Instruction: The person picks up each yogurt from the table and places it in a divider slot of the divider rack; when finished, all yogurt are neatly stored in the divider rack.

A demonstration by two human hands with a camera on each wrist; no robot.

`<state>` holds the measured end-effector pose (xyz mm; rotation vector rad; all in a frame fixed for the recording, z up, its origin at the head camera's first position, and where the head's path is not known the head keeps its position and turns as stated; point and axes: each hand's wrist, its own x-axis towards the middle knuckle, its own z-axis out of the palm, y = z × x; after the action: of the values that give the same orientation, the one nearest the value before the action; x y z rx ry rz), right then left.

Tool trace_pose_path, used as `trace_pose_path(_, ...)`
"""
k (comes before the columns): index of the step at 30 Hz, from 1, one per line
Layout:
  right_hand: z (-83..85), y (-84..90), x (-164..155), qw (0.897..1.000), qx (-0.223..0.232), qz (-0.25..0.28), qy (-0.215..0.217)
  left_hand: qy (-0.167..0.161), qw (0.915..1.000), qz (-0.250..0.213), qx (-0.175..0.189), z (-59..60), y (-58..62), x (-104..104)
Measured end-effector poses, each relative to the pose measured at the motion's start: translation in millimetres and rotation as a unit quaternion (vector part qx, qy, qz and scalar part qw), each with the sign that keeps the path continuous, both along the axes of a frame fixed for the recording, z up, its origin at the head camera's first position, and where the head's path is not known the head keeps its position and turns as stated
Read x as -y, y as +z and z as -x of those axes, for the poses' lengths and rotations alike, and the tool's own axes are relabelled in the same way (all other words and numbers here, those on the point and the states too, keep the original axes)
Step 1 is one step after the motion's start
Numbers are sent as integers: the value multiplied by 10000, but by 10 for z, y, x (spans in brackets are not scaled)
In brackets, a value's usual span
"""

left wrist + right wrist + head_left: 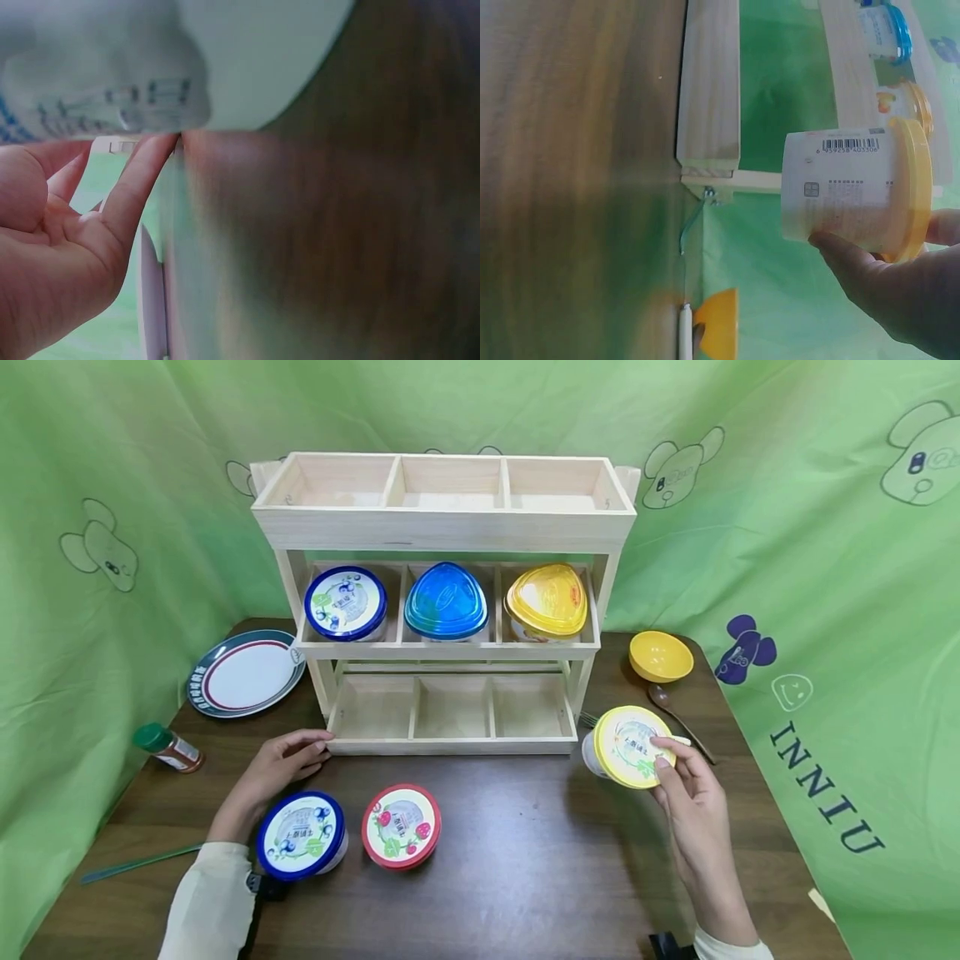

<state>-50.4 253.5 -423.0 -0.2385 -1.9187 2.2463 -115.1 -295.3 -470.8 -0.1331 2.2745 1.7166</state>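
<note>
My right hand grips a white cup with a round yellow lid by its rim, tilted, just above the table to the right of the wooden rack's bottom tray. In the right wrist view the cup lies sideways with the thumb under it. My left hand rests on the table, its straight fingers touching the bottom tray's front left corner. A blue-lidded cup and a red-lidded cup stand near it. The left wrist view shows the relaxed palm under a blurred cup.
The rack's middle shelf holds a blue-lidded cup, a blue triangular-lidded cup and a yellow one; its top and bottom trays hold nothing. A plate, a spice bottle, a yellow bowl and a spoon surround it.
</note>
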Motion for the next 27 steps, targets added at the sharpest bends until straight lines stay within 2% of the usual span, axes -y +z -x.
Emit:
trace_pose_path(10,231,36,198,9990,-427,-83,107,-16,10000,52,13,12,-4,-23)
trace_pose_path(17,348,29,376,9966,-707,-376,195,21,10000,48,30,4,18,-9)
trace_pose_path(27,537,-10,611,9935,-995,-333,434,49,10000,-29,27,6,4,-13)
